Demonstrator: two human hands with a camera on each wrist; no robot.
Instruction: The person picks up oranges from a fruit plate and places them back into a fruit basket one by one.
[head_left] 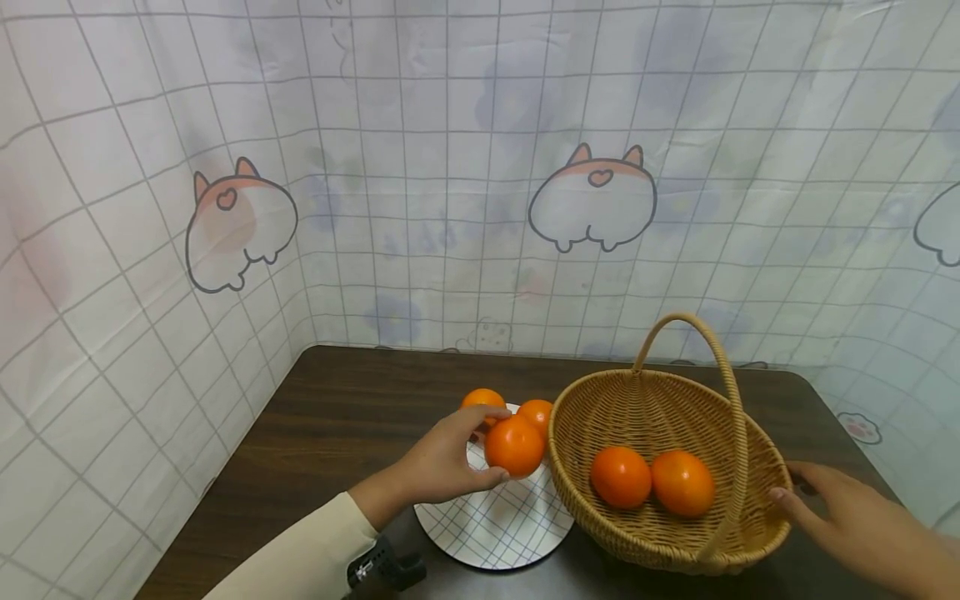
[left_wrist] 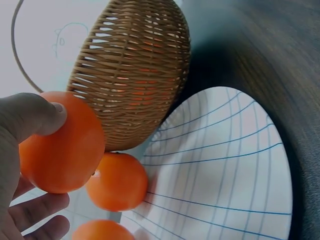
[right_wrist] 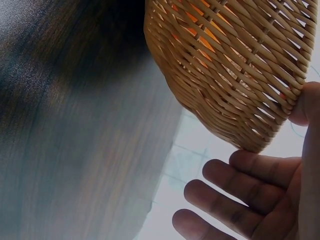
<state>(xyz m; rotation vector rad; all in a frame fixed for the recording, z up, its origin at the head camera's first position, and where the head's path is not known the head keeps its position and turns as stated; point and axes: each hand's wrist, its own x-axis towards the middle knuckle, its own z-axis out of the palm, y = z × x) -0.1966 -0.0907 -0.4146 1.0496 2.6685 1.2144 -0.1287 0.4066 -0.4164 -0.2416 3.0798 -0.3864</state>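
Note:
My left hand point(head_left: 453, 458) holds an orange point(head_left: 514, 447) between thumb and fingers, above the white plate point(head_left: 491, 533) with blue grid lines. In the left wrist view the thumb lies across the held orange point(left_wrist: 65, 142). Two more oranges, one at the back point(head_left: 482, 402) and one beside the basket point(head_left: 536, 414), sit at the plate's far side. At the right, the wicker basket point(head_left: 600, 400) contains two oranges point(head_left: 621, 477) side by side. My right hand point(head_left: 855, 517) pinches the basket's right rim, thumb at the edge and index finger against the woven outside point(right_wrist: 225, 85).
The dark wooden table point(head_left: 360, 417) carries the plate and basket, which stand close together. An arched handle point(head_left: 731, 375) rises over the basket. Grid-patterned curtains point(head_left: 420, 208) enclose the table's back and sides. A dark band point(head_left: 382, 567) is on my left wrist.

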